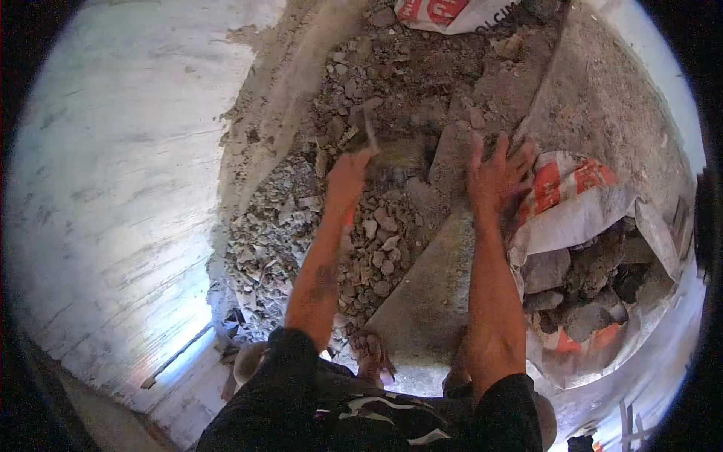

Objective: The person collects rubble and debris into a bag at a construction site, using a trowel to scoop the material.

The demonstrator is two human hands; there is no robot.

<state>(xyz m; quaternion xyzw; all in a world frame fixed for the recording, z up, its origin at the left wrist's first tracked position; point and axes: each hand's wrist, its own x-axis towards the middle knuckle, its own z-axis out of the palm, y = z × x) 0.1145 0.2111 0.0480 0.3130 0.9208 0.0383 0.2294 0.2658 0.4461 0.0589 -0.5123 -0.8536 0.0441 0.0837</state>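
Note:
My left hand [348,177] is closed around a hand tool [370,129] over the rubble. Its front is a thin pale strip smeared by motion, and a bit of orange shows below my fist; I cannot tell what kind of tool it is. To the right, my right hand [497,172] has its fingers spread over a grey slab [449,154], beside the printed side of a rubble sack [565,226]. Between and below my hands lie loose stones and broken chunks [384,245].
The open sack holds large broken pieces [584,301]. Another printed sack [459,13] lies at the far end. A pale wall [135,166] runs along the left, with finer debris [271,226] at its foot. A flat grey sheet [422,301] lies before my feet [370,354].

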